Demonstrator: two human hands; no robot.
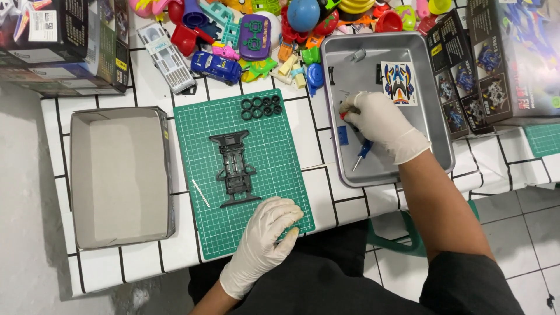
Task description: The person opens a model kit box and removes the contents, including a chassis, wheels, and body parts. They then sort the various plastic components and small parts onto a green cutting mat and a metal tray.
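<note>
Closest to the lens, the left hand (262,242) in its white glove lies flat and relaxed, palm down on the near corner of the green cutting mat (198,119), holding nothing. Just beyond its fingertips, up the mat, sits the black toy car chassis (234,168), its long axis running straight away from that hand, nose end far. Out to the side, the right hand (379,123) is reaching into the grey metal tray (434,116), fingers pinched together near a small red-tipped piece; whether it actually grips it, I cannot tell. A blue screwdriver (361,154) lies just under that hand's palm, pointing back toward the body. Well left of the right hand, beyond the chassis, a cluster of black tyres (261,107) waits on the mat. So the left hand is the nearer one to the chassis; the right is well apart.
</note>
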